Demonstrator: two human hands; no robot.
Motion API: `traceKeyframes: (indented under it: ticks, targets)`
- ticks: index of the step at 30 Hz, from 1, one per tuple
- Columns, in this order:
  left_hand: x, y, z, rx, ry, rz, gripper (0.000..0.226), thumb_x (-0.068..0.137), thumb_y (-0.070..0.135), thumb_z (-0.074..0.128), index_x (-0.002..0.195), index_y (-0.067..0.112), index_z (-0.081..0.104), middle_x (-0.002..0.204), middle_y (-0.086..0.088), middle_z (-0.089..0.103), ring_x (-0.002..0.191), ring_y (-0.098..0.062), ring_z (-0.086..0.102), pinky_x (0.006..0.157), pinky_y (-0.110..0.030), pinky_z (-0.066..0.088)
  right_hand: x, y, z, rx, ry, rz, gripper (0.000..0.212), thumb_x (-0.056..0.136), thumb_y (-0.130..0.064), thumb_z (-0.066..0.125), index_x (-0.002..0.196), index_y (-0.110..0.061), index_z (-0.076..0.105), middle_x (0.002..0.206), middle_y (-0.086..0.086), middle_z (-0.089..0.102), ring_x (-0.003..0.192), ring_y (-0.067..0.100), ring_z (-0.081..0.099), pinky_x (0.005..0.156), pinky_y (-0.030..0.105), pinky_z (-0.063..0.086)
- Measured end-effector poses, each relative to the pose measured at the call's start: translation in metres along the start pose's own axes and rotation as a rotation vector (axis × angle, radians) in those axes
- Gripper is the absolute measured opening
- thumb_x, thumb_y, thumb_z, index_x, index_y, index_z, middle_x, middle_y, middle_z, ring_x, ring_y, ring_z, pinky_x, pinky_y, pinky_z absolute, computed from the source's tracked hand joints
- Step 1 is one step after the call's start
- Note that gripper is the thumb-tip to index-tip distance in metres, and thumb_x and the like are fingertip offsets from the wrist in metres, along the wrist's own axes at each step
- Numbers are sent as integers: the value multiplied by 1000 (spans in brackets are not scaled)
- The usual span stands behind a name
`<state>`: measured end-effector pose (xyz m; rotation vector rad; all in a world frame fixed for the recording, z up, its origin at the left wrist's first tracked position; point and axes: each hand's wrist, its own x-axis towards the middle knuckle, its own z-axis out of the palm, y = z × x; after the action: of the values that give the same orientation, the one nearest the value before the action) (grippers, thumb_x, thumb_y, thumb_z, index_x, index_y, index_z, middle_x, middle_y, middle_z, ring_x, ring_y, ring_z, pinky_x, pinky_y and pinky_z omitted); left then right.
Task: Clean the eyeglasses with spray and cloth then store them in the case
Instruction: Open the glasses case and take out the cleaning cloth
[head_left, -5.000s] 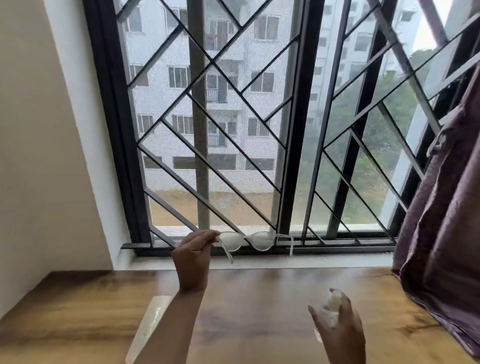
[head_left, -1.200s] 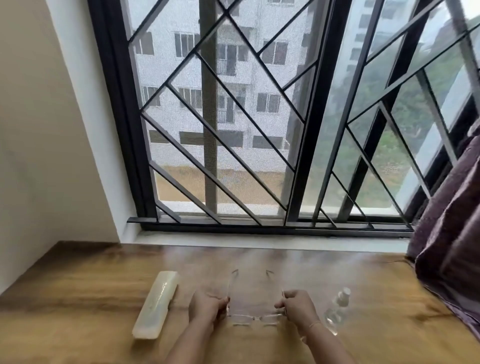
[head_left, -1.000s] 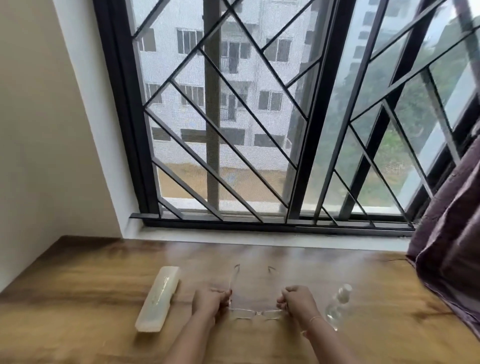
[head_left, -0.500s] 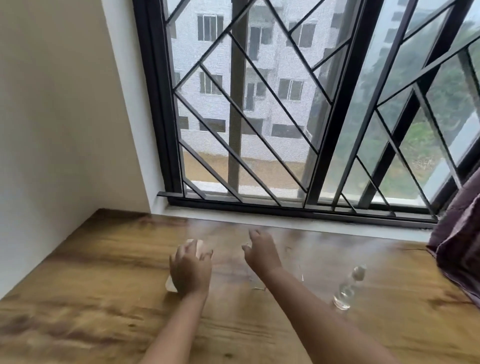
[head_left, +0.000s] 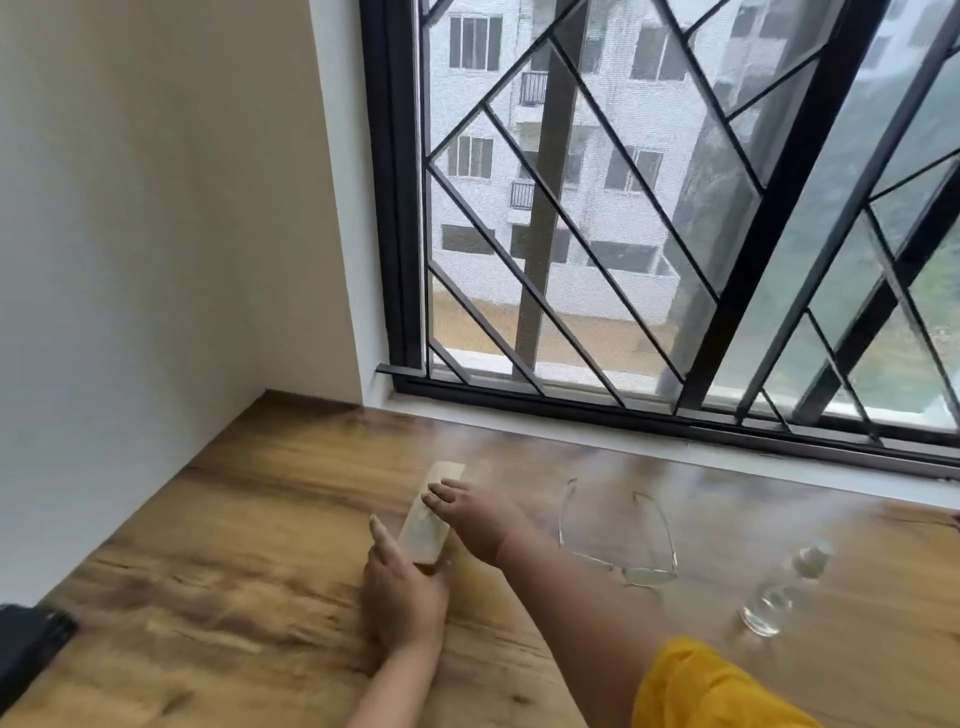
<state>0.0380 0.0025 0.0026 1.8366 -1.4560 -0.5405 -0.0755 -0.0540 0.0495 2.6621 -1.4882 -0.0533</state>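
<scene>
Left hand (head_left: 402, 592) – grips the near end of the case (head_left: 434, 512), thumb along its left edge. Right hand (head_left: 470, 519) – fingers laid fairly straight across the case's middle, touching it. Case: pale, long, lying flat on the wooden table (head_left: 249, 545). Eyeglasses (head_left: 621, 545): on the table just right of the right wrist, temples unfolded toward the window grille (head_left: 571, 234). Spray bottle (head_left: 779, 592): clear, further right, apart from both hands. Yellow sleeve (head_left: 717, 691) on the right arm.
</scene>
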Motion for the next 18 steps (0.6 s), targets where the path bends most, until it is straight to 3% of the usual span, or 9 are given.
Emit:
traceKeyframes:
  ticks: [5, 12, 15, 18]
  targets:
    - [6, -4, 1, -116, 29, -5, 99, 62, 20, 83, 142, 1, 28, 117, -27, 58, 101, -41, 58, 73, -43, 48, 12, 0, 7, -23, 29, 19, 52, 90, 2, 39, 141, -3, 30, 143, 15, 40, 128, 31, 38, 108, 37, 34]
    - [16, -7, 9, -123, 51, 3, 100, 54, 16, 87, 137, -4, 35, 104, -28, 63, 93, -42, 60, 71, -43, 49, 20, 10, 7, -117, 9, -100, 41, 90, 1, 38, 130, 5, 42, 122, 21, 54, 102, 35, 50, 90, 44, 46]
    - [18, -9, 11, -130, 40, 9, 102, 51, 15, 88, 136, -5, 35, 101, -26, 64, 91, -41, 61, 69, -42, 49, 25, 16, 8, -176, 9, -207, 31, 85, 4, 46, 114, 11, 56, 101, 23, 63, 84, 36, 56, 75, 43, 53]
    - [18, -8, 9, -123, 43, 3, 104, 52, 22, 88, 137, -3, 33, 97, -24, 65, 87, -40, 62, 65, -40, 49, 30, 23, 11, -278, 14, -327, 14, 71, -3, 66, 85, -2, 70, 72, 7, 67, 62, 23, 57, 55, 30, 53]
